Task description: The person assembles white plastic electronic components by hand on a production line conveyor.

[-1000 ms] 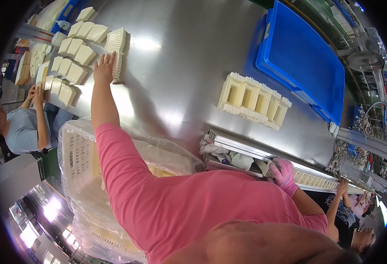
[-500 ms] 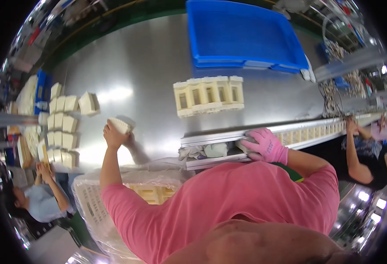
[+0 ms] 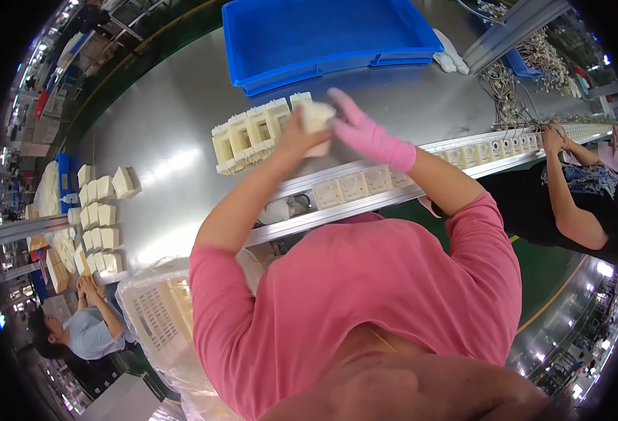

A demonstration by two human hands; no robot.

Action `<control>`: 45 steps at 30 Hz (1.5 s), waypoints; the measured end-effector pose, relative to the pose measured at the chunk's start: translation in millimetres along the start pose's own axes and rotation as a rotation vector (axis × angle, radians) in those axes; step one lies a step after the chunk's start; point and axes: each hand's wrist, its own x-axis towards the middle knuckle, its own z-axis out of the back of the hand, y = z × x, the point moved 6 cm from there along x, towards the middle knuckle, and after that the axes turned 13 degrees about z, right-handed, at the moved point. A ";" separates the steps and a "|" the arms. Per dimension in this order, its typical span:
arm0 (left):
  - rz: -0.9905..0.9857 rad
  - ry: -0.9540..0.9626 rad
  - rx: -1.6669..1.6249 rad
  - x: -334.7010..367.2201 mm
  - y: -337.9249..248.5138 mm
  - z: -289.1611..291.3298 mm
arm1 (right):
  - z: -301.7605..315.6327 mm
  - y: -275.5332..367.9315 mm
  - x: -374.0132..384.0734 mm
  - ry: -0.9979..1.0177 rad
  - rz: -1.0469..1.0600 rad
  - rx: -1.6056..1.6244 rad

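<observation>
A cream plastic housing (image 3: 316, 121) is in my bare left hand (image 3: 291, 145), above the table beside the row of similar cream housings (image 3: 249, 133). Its outline is somewhat blurred, and my fingers cover part of its left side. My right hand (image 3: 366, 135), in a pink glove, is right beside the held housing with its fingers stretched and apart. Whether its thumb touches the housing I cannot tell. The row's right end is partly hidden behind the held piece and my left hand.
A blue tray (image 3: 330, 67) sits at the far side, with white gloves (image 3: 450, 52) beside it. The metal rail (image 3: 295, 228) carries cream pieces rightward past a co-worker (image 3: 568, 182). Several cream blocks (image 3: 100, 214) stand at left. A plastic-lined crate (image 3: 151, 309) is near me.
My left hand has carried the cream housing rightward to the row. My right hand has lifted off the rail and come up beside it. Cream pieces now fill more of the rail, and the view has shifted.
</observation>
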 end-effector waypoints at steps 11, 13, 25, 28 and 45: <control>-0.103 0.393 0.219 122.4 40.5 -163.6 | 81.6 -147.6 1.7 -0.051 -0.457 -0.164; -0.179 0.361 0.245 114.6 37.2 -145.6 | 88.6 -117.6 4.7 -0.082 -0.464 -0.233; 0.161 0.073 0.093 22.0 41.7 123.3 | 97.8 -114.8 20.6 -0.091 -0.355 -0.448; 0.100 -0.046 0.087 23.3 56.1 179.1 | 110.5 -115.4 20.5 -0.140 -0.372 -0.433; 0.355 -1.049 0.838 -38.3 175.7 457.0 | -189.8 99.6 19.3 0.889 0.529 -0.380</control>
